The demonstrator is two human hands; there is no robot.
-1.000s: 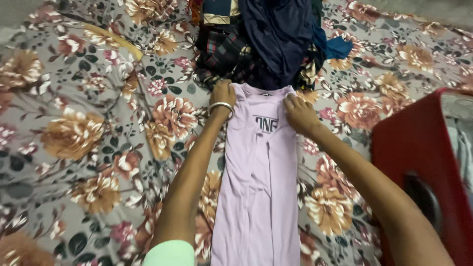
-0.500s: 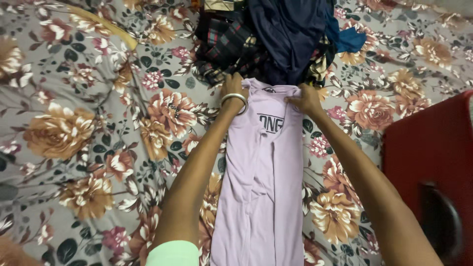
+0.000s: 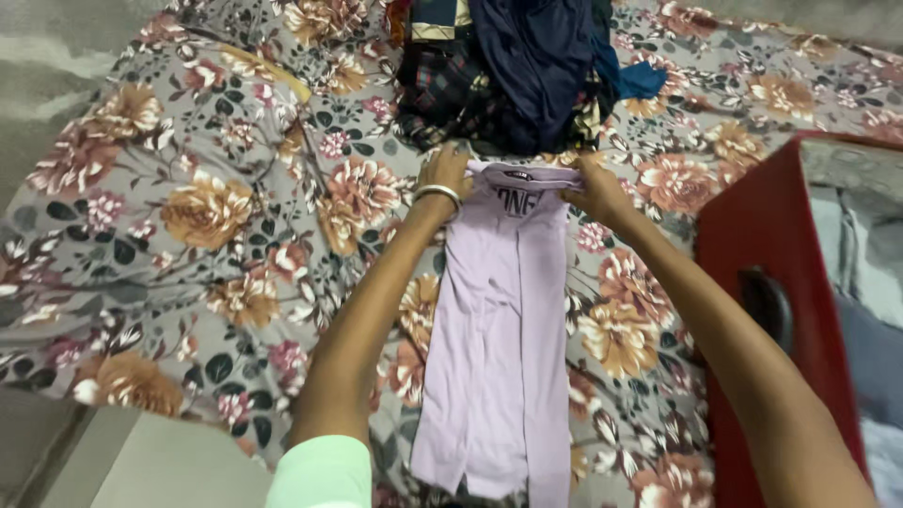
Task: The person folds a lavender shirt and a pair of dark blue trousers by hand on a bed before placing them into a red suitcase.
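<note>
Lilac t-shirt lies folded into a long narrow strip on a floral bedsheet, collar end far from the person, hem end hanging near the bed's close edge. Left hand pinches the shirt's top left corner by the collar, fingers curled on the fabric; a silver bangle sits on that wrist. Right hand grips the top right corner, fingers closed on the cloth, the edge lifted slightly off the sheet there. Hands are apart, one at each shoulder corner, both clamped on the same shirt, with the collar and a dark print on the chest between them. Both arms reach out straight from the bottom of the view; a pale green sleeve shows on the left arm. Just beyond the collar, touching or nearly touching it, sits a pile of dark clothes, navy, plaid and a bit of bright blue. To the right, a red case stands beside the bed with a dark handle on its side, open top showing grey cloth inside. Grey floor shows top left, past the bed's corner.
</note>
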